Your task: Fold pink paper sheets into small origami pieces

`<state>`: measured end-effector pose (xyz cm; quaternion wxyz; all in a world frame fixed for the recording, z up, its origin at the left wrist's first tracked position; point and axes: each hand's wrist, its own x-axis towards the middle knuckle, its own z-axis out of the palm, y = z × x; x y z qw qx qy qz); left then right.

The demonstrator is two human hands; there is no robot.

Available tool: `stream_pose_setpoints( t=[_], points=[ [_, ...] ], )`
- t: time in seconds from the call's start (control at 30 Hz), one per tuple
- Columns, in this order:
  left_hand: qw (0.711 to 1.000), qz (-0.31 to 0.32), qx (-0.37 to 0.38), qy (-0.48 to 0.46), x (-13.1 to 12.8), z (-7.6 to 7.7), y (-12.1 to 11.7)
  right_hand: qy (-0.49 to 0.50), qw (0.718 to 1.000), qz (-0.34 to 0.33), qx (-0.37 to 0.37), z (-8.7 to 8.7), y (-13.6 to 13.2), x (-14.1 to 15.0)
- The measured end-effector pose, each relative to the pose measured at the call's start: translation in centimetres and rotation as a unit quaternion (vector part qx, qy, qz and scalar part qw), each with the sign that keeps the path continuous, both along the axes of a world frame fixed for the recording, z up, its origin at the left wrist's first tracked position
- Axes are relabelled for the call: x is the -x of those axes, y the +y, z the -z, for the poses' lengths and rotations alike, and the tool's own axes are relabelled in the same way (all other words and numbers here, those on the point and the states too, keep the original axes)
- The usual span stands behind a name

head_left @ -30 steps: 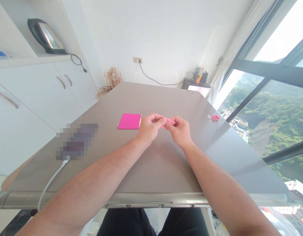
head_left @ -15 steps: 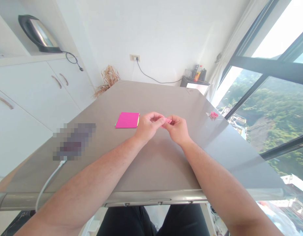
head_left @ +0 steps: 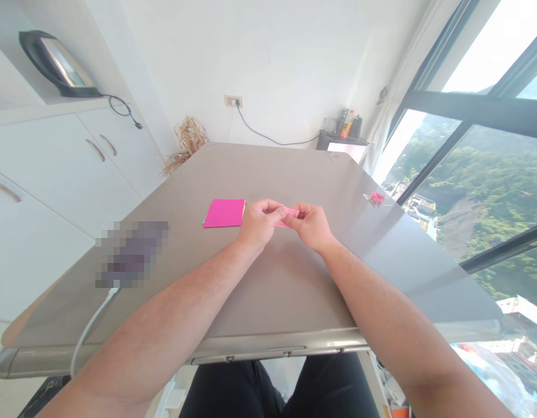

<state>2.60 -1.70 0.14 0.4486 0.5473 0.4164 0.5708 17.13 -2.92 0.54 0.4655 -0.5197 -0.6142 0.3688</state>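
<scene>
Between my two hands, over the middle of the table, is a small piece of pink paper point(head_left: 292, 212). My left hand point(head_left: 260, 223) pinches its left side with thumb and fingers. On its right side, my right hand point(head_left: 310, 225) grips it the same way. The fingers cover most of the paper, so its full shape is hidden. Just left of my left hand lies a stack of square coloured paper point(head_left: 224, 213), bright magenta on top with green showing at one edge.
A blurred-out dark object point(head_left: 135, 252) with a white cable point(head_left: 92, 322) lies at the table's left. A crumpled pink item point(head_left: 377, 197) rests near the right edge by the window. The grey table point(head_left: 268, 296) reaches to the wall.
The view has shifted slightly. My thumbs have moved a little apart, and more of the pink paper shows between my hands. Both hands keep their hold.
</scene>
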Motion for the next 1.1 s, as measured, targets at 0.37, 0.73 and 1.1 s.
stream_pose_setpoints(
  t=[0.37,0.73,1.1],
  points=[
    [1.000,-0.006,-0.002,0.020,0.0,0.0,0.1,-0.026,1.000,0.014,-0.003,0.0,-0.2,0.3],
    [0.999,0.019,0.005,0.042,0.6,0.1,0.7,0.014,1.000,0.025,0.000,0.2,0.2,-0.2],
    [0.995,0.041,-0.011,0.091,0.8,0.0,0.7,0.065,0.998,0.025,0.001,0.8,0.9,-0.9]
  ],
)
